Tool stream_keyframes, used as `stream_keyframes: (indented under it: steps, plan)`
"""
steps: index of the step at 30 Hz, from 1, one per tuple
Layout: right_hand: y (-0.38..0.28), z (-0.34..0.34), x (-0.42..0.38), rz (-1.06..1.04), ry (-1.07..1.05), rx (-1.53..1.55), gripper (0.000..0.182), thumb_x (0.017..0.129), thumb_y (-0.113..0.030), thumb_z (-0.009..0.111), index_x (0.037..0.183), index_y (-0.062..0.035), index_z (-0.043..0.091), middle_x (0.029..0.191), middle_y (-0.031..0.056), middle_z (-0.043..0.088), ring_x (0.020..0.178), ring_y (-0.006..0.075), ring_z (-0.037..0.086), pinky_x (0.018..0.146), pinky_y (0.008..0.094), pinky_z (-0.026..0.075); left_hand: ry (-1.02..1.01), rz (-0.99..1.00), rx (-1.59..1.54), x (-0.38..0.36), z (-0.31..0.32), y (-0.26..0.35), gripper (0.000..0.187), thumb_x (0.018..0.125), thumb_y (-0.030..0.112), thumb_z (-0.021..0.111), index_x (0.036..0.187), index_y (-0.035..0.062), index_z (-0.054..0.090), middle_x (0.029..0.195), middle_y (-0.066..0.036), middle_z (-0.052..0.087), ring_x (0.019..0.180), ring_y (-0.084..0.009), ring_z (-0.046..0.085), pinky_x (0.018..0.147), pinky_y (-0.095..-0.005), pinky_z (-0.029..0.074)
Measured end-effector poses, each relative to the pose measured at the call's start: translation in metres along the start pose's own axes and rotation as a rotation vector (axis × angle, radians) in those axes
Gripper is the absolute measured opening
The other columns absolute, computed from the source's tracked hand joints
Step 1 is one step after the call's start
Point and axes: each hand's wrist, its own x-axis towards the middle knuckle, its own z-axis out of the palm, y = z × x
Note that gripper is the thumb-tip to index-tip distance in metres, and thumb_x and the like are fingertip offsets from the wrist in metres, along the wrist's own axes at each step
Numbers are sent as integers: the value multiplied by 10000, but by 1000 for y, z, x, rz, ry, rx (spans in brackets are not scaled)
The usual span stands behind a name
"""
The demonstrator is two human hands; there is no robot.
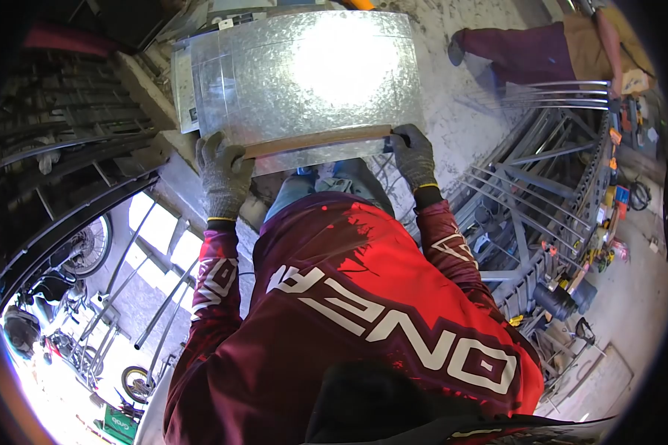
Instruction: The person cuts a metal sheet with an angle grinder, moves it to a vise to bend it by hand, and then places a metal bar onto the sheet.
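Note:
A shiny galvanized metal sheet (267,81) lies in front of me, with bright glare on its far half. A long straight brown bar (319,141) runs across its near part, and a strip of the sheet shows on my side of it. Grey knit gloves cover both hands. My left hand (226,170) is closed around the left end of the bar, at the sheet's near left corner. At the opposite end, my right hand (414,154) grips the bar with its fingers curled over the right edge. My legs show just beneath the near edge.
To the right, a person (571,48) reaches one arm toward several thin metal rods (557,95). Welded metal frames (527,193) and tools crowd that side. Dark metal racks (67,111) stand at left, with motorcycles (67,319) at lower left.

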Motion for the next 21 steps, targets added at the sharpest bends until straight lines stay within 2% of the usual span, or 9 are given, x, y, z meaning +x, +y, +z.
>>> stream_keyframes:
  steps: [4,9,11,14,17,21]
  plan:
    - [5,2,2,31,-11,-24,120,889,-89,674,993,-31,675,852,97,704,799,149,678,747,314,538,17,36,16,2,-1,0,244,743,205,774,958,108,710,1301,-207,557,1283,-451,447,1097,-536,355]
    - [7,3,2,19,-1,-35,116,890,-87,672,992,-32,674,855,98,708,796,150,680,744,315,539,19,21,-7,2,0,1,243,730,197,793,940,109,709,1290,-187,551,1281,-442,438,1090,-533,364]
    - [3,2,2,-10,8,-41,168,881,-160,652,1000,-43,671,886,157,713,835,287,715,777,386,549,21,15,-10,2,-1,0,238,726,186,801,930,109,705,1282,-173,543,1279,-441,428,1087,-531,371]
    - [-10,-2,0,91,-37,56,168,886,-159,651,1004,-42,671,886,156,715,840,281,717,778,384,550,18,22,-19,2,0,-1,241,722,187,804,928,110,704,1287,-172,540,1284,-443,423,1088,-533,370]
    - [-3,0,2,29,-13,-30,167,888,-154,649,1009,-40,671,886,156,715,842,277,718,776,381,550,18,17,-27,3,0,-1,244,719,186,806,927,112,703,1289,-172,539,1284,-443,423,1086,-535,370]
    - [-5,-2,2,86,-43,-12,169,888,-154,649,1011,-40,671,894,158,717,845,281,717,778,381,549,32,48,-2,2,0,-2,238,717,189,806,915,114,699,1287,-171,537,1280,-437,427,1080,-534,376]
